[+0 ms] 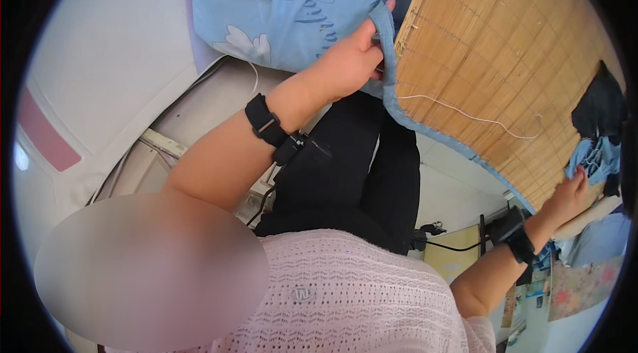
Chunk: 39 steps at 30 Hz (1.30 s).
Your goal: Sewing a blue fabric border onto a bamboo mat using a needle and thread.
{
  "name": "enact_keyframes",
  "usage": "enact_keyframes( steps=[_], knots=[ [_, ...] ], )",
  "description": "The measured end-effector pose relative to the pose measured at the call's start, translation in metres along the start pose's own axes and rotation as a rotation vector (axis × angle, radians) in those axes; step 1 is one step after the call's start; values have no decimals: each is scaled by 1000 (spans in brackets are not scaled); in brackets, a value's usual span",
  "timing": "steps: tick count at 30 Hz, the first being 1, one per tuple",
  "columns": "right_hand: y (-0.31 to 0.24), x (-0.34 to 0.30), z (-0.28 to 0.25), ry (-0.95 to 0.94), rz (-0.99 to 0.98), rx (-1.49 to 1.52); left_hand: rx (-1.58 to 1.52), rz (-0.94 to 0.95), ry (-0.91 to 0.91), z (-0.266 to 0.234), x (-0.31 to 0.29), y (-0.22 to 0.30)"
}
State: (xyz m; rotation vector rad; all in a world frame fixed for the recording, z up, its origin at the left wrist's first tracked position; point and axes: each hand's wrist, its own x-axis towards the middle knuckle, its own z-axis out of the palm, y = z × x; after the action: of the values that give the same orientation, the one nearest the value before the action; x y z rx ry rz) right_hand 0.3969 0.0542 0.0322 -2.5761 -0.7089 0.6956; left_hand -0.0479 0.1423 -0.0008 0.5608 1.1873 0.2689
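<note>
one bamboo mat (478, 54), its blue border (391, 84) pinched in the left hand (362, 50), likely for easy grip; the right hand (567, 198) touches blue cloth (601, 162), hold unclear.

Mat (478, 54) is showing ribbed, slightly glossy wooden slats. Matt cloth trim (390, 77) is lining its near edge; right edge's black cloth (598, 104) is looking matt.

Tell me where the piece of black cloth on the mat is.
In the head view, the black cloth is at the far right of the bamboo mat, just above the blue cloth at the right hand.
</note>
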Motion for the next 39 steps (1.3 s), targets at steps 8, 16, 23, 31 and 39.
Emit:
enact_keyframes(
  steps=[8,16,23,31,39],
  knots=[
    [-148,-153,169,-885,-38,416,-21,23,-44,-6,3,9],
    [-167,-163,196,-1041,-134,258,234,99,-88,-17,7,21],
    [-164,-152,204,-1034,-154,345,-326,-124,-269,-24,15,1],
    [-174,-157,197,-946,-308,322,-522,-125,-338,-22,11,-7],
    [-182,-153,192,-1025,-395,32,-348,-73,-227,-14,6,8]
  ],
)
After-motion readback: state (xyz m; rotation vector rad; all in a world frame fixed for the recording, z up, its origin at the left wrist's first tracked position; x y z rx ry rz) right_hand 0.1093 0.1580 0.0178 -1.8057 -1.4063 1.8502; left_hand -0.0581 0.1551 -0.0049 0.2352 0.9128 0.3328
